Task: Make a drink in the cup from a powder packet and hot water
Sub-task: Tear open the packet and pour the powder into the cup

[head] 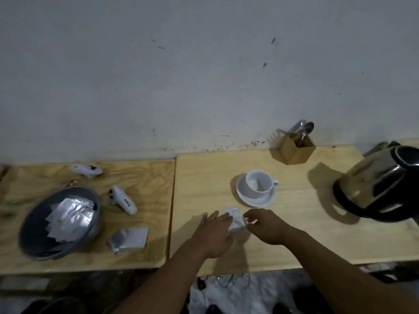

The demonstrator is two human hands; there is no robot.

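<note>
A white cup (260, 183) stands on a white saucer (247, 197) on the right wooden table, and looks empty. Just in front of the saucer lies a small silvery-white powder packet (235, 219). My left hand (215, 232) rests flat with its fingertips on the packet's left edge. My right hand (264, 225) hovers at the packet's right side, fingers curled and apart, thumb and forefinger close to it. I cannot tell whether the right hand touches the packet. A steel and black kettle (381, 184) stands at the far right.
A wooden holder (292, 149) with spoons stands by the wall behind the cup. On the left table sit a grey bowl (29, 227) full of packets, two white handheld devices (123, 200) (87, 170), and loose packets (130, 239). Cables lie on the floor below.
</note>
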